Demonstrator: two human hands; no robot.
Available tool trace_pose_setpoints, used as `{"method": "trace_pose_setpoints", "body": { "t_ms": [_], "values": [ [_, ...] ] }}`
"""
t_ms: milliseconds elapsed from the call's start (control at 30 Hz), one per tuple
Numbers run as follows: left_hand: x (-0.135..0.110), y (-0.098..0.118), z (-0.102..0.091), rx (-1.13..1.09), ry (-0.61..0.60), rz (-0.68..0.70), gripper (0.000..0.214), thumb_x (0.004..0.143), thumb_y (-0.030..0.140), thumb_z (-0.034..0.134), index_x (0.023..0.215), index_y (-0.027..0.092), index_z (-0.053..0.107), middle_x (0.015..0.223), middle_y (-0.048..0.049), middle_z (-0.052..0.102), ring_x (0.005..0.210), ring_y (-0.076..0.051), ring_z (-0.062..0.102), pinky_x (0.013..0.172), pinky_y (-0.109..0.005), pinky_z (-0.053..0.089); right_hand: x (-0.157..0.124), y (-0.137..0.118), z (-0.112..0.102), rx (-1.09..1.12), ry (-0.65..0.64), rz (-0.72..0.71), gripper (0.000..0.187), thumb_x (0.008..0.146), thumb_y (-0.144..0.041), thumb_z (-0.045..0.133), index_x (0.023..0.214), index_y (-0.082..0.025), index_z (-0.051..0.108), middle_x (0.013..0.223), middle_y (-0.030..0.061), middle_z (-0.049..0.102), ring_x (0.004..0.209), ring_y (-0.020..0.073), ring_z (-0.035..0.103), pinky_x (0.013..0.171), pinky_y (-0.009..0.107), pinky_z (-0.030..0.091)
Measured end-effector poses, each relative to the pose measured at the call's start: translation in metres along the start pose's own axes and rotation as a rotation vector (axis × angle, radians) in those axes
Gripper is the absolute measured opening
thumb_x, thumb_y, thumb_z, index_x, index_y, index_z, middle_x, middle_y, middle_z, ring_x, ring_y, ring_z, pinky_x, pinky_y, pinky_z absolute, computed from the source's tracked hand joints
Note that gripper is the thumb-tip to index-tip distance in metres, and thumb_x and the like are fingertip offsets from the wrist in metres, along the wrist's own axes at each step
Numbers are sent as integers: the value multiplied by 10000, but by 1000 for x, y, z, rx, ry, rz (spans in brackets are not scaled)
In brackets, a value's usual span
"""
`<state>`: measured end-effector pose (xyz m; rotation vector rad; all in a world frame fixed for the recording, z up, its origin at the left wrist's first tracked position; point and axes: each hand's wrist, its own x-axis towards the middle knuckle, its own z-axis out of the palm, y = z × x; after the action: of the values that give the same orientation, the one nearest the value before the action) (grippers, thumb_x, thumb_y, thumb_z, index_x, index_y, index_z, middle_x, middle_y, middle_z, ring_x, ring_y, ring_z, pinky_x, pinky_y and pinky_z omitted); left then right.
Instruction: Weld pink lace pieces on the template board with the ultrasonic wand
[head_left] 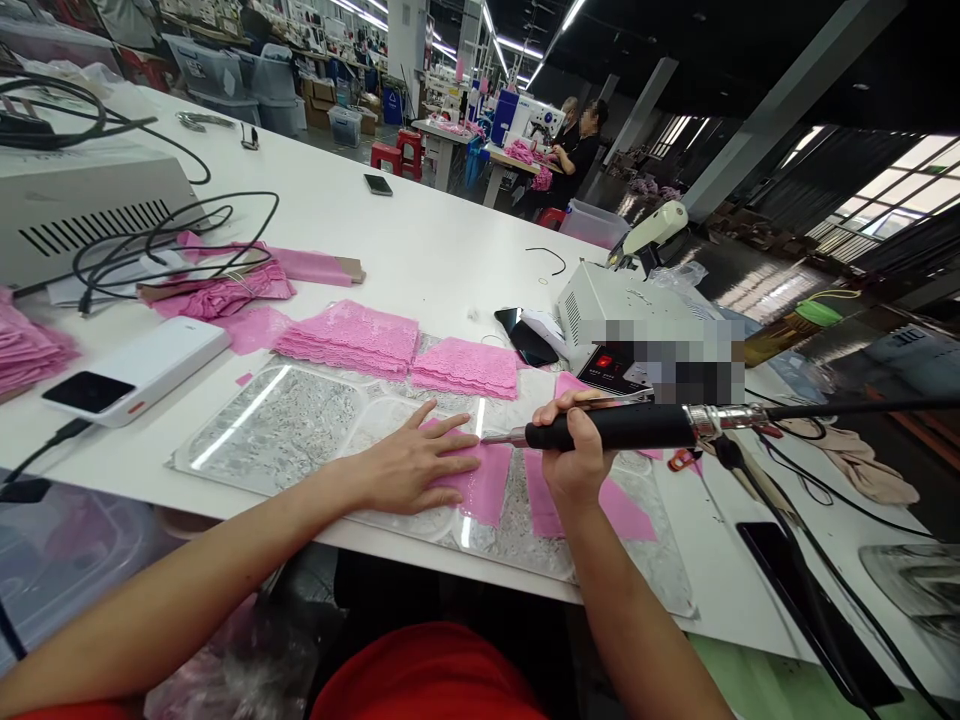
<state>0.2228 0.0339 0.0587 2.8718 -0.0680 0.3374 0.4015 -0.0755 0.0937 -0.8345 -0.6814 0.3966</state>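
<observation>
My left hand [412,465] lies flat with fingers spread on a pink lace piece [484,480], pressing it onto a glass plate [277,425] on the white table. My right hand [574,450] is wrapped round the black handle of a corded cutting tool [622,428]; its metal tip points left at the lace, close to my left fingertips. A second pink piece [626,510] lies under my right wrist. Two stacks of pink lace [352,335] [465,367] sit just beyond the plate.
A white power bank [142,367] lies at the left, a grey box with cables [82,205] behind it. A white control unit [615,305] stands at the right, a phone [377,184] farther back. Seated people work at distant tables.
</observation>
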Motion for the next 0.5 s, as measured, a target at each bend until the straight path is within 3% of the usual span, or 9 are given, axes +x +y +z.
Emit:
{"method": "trace_pose_setpoints", "body": {
  "t_ms": [300,500],
  "values": [
    [-3,0,-2,5,23,-2,426,940,473,499,1297,250,563,1388,-77,540,1410,-322,306,1164,-581,46,-2,-1,0,-22,-2,-18,117,723,-212,634,763,-211,524,741,-55,529,548,77,551,528,258,480],
    [-24,0,-11,49,66,-70,448,947,477,478,1310,227,556,1360,-92,564,1405,-321,319,1167,-578,47,-2,0,-1,-8,11,-11,122,718,-213,640,790,-212,542,721,-60,537,550,76,552,550,259,482]
  ]
}}
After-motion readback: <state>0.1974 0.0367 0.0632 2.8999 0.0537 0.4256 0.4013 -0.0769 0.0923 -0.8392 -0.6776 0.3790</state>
